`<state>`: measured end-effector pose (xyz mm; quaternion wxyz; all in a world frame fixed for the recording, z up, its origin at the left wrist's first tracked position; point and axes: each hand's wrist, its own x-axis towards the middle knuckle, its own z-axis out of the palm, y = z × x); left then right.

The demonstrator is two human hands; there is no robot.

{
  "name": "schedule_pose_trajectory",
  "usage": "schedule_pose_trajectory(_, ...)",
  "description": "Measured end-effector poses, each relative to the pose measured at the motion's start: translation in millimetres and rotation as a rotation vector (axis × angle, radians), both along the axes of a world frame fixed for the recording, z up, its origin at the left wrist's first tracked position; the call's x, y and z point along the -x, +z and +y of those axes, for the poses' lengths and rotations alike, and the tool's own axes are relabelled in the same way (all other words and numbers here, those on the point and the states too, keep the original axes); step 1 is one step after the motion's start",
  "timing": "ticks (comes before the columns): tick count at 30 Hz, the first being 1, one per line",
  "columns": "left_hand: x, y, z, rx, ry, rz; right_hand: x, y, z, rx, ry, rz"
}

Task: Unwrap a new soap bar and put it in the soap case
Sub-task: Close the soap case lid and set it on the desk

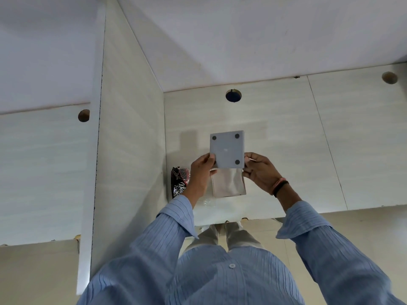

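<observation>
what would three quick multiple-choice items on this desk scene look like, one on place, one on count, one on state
1. Where is the dark printed wrapper?
A. left of the left hand, by the side partition
B. right of the right hand
C. on top of the grey case

2. How many dark round pads show on the grey square soap case?
A. one
B. three
C. six

3. How is the case held?
A. flat on the desk, untouched
B. lifted off the desk, gripped at its lower corners by both hands
C. pinched by one hand only

Answers:
1 A: it lies beside the partition, partly behind the left hand.
2 B: three pads show; the fourth corner is covered by the fingers.
3 B: the left hand and right hand each grip a side.
</observation>
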<state>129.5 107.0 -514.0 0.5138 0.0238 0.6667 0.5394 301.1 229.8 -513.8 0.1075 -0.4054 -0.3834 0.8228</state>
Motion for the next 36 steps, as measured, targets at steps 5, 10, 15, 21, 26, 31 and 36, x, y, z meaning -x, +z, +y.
schedule_pose_trajectory(5, 0, -14, -18, 0.14, 0.003, 0.011, -3, -2, -17, -0.062, -0.101, -0.286)
schedule_pose_trajectory(10, -14, -26, -32, 0.217, -0.044, 0.081, -15, -23, -35, -0.383, 0.118, -0.58)
schedule_pose_trajectory(15, -24, -37, -38, 0.276, -0.074, 0.176, -23, -23, -43, -0.41, 0.099, -0.66)
schedule_pose_trajectory(21, -28, -34, -38, 0.306, -0.048, 0.196, -27, -23, -41, -0.398, 0.119, -0.698)
schedule_pose_trajectory(26, -28, -33, -36, 0.331, -0.031, 0.208, -25, -27, -39, -0.454, 0.15, -0.734)
schedule_pose_trajectory(31, -29, -34, -39, 0.342, -0.028, 0.236, -25, -30, -40, -0.505, 0.177, -0.74)
schedule_pose_trajectory(36, -30, -36, -42, 0.333, -0.026, 0.259, -25, -34, -41, -0.527, 0.186, -0.742)
